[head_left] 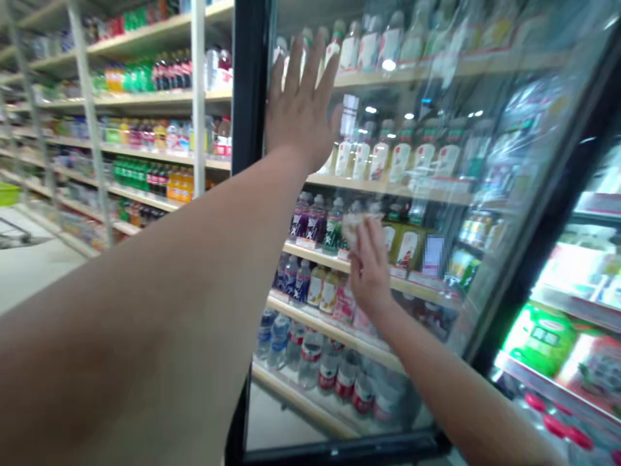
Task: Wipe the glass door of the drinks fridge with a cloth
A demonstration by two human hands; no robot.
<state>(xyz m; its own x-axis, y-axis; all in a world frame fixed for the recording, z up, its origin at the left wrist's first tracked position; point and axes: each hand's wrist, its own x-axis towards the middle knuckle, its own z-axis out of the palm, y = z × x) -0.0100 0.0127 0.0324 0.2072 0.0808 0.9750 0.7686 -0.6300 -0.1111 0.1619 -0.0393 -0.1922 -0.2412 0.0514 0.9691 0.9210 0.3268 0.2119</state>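
A glass door (436,200) in a black frame fills the middle of the view. My left hand (303,107) lies flat with fingers spread near the upper left of the pane, beside the black frame edge. Lower down and to the right, my right hand (372,265) presses a pale crumpled cloth (353,228) to the glass. The fingers of that hand are bent over the cloth and hide part of it. Reflections and whitish streaks show on the pane.
Through the glass I see shelves (320,320) of bottled drinks. Long shelving (140,100) with more bottles runs along the left. At right are bright shelves with a green package (541,336) and red-capped bottles (553,427). A green basket (8,194) stands far left.
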